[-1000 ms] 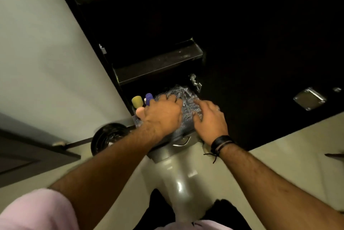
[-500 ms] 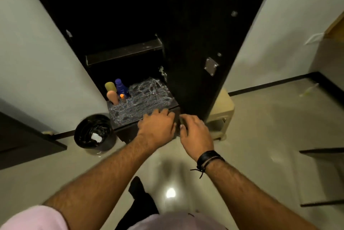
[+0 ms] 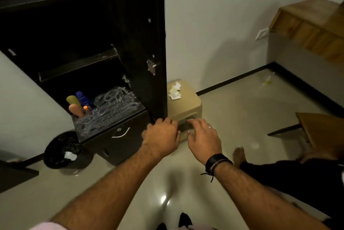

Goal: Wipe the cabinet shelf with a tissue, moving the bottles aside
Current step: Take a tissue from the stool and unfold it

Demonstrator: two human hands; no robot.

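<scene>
The black cabinet's lowest shelf (image 3: 111, 116) has a crinkled, glossy liner. Several bottles stand at its left back corner: a yellow-green one (image 3: 72, 100), a blue one (image 3: 82, 98), a peach one (image 3: 76, 110) and a small orange-capped one (image 3: 85, 108). Crumpled white tissues (image 3: 175, 89) lie on a beige stool (image 3: 186, 103) right of the cabinet. My left hand (image 3: 161, 136) and my right hand (image 3: 203, 137) hover in front of the stool, palms down, fingers relaxed, holding nothing.
An open black cabinet door (image 3: 143, 43) stands between the shelf and the stool. A drawer with a metal handle (image 3: 121, 133) sits under the shelf. A black waste bin (image 3: 63, 150) is on the floor at left. A wooden table (image 3: 323, 129) and another person's leg (image 3: 279, 174) are at right.
Both hands have left the shelf liner and moved right and back, off the cabinet's front to the stool. The view has swung right, revealing the stool and tissues.
</scene>
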